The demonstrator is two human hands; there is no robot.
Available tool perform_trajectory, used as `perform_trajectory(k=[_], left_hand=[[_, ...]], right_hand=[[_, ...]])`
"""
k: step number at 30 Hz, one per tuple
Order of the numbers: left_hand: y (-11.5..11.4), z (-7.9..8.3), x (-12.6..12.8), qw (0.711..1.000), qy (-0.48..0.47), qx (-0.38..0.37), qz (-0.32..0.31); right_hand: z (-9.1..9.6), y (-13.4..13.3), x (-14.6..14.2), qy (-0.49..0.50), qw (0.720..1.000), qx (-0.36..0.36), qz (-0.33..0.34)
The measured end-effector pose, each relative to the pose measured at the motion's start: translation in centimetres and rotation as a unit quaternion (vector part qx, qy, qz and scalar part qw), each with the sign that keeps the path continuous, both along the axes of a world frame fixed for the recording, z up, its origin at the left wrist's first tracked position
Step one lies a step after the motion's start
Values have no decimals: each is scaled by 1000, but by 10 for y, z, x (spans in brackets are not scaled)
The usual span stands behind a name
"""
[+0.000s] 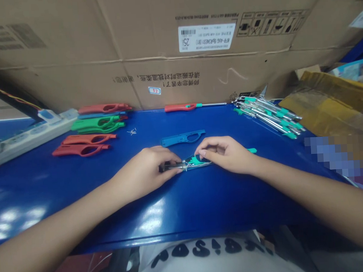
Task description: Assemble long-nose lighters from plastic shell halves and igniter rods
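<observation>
In the middle of the table lies a half-open long-nosed lighter (pixel 198 162), its green trigger parts and thin pale wires showing. My left hand (pixel 149 167) closes its thumb and fingers round the dark tank end of the lighter. My right hand (pixel 227 152) bends over the other end with thumb and forefinger pinched together at the green parts. Whether a small piece sits in that pinch I cannot make out. A green tip sticks out past my right hand. Just behind the lighter rests an empty blue handle half-shell (pixel 181 139).
Red, orange and green handle shells (pixel 97 124) are stacked at the left beside a white power strip (pixel 32 133). Small screws (pixel 132 131) lie near them. A finished red lighter (pixel 180 107) lies at the back. Metal lighter rods (pixel 268 115) pile up right, beside a taped box (pixel 332 103).
</observation>
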State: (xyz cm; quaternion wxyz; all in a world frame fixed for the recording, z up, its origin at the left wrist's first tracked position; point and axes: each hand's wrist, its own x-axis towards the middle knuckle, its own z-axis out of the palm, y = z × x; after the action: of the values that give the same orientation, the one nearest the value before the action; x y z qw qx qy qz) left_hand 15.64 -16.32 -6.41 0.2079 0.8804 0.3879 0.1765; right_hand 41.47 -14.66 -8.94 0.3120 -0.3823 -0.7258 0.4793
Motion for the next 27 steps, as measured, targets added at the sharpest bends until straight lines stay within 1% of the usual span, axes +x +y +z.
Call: perform_trajectory(k=[5, 10, 14, 18, 23, 27], left_hand=[[-2, 3, 0, 1000, 11, 18, -11], [-2, 0, 0, 999, 31, 24, -7], [-2, -4, 2, 1000, 17, -3, 18], [-1, -4, 2, 998, -5, -43, 39], [2, -2, 0, 996, -18, -77, 36], [3, -3, 1, 995, -25, -81, 42]], right_hand=[[0, -1, 1, -2, 1000, -3, 0], [1, -1, 1, -12, 1000, 2, 2], [2, -4, 0, -25, 1000, 12, 1], [3, -6, 0, -52, 998, 37, 4], [5, -6, 0, -67, 996, 64, 13], [5, -6, -1, -71, 994, 81, 19]])
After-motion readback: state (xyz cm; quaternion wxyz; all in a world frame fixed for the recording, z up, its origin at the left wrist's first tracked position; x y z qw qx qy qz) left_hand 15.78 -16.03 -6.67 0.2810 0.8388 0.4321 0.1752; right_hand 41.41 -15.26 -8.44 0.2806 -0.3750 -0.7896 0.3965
